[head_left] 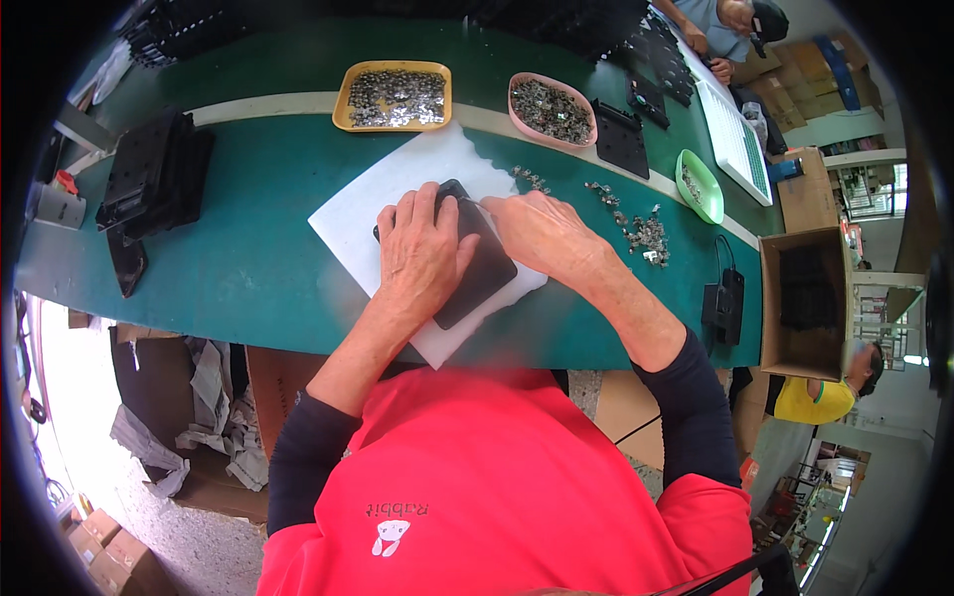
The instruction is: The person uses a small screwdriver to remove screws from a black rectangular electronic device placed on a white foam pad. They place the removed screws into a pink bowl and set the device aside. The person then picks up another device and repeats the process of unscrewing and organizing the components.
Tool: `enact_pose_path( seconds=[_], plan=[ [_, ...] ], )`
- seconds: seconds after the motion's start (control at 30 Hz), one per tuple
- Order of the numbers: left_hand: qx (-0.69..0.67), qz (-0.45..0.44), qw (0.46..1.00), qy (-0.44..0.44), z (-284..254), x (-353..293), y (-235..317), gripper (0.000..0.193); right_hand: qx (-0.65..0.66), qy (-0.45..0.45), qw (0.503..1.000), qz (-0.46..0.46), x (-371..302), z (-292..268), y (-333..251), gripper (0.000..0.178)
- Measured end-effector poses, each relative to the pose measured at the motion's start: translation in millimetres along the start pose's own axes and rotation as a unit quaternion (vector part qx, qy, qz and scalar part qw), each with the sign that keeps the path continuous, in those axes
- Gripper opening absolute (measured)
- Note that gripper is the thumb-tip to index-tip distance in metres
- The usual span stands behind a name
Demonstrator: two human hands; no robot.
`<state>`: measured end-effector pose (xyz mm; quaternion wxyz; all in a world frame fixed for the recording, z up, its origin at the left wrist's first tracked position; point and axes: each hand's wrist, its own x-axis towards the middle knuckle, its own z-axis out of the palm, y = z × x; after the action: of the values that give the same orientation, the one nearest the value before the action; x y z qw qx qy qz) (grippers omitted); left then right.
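A flat black panel [489, 278] lies on a white foam sheet [348, 214] with a ragged edge, on the green tabletop before me. My left hand [425, 248] rests on the panel's left part, fingers stretched out and palm down. At the panel's far right edge is my right hand [545, 234], its thumb and fingers drawn together in a pinch; a small shiny bit shows at the fingertips, too small to name. Just beyond and to the right of that hand, small metal parts [648, 236] lie loose in clusters.
A yellow tray [388, 128] and a pink tray [516, 117] of small metal parts stand farther back, a green bowl [709, 209] to the right. Black panels [149, 169] are stacked at left. A black device [730, 308] and cardboard box [807, 360] sit at right. Another person [730, 30] works far right.
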<state>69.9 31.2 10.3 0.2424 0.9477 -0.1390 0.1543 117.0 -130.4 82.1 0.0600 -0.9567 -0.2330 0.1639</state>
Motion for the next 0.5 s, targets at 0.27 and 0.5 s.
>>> enact_pose_path(
  seconds=[0.27, 0.5],
  plan=[
    [0.003, 0.007, 1.0, 0.017, 0.8, -2.6, -3.0, 0.052, -0.012, 0.026, 0.999, 0.034, -10.2, 7.7, -0.8, 0.027],
    [0.0, -0.003, 1.0, 0.008, -0.9, -1.5, -1.0, 0.052, -0.029, 0.02, 0.999, 0.005, -6.3, 3.5, 1.8, 0.037]
  ],
)
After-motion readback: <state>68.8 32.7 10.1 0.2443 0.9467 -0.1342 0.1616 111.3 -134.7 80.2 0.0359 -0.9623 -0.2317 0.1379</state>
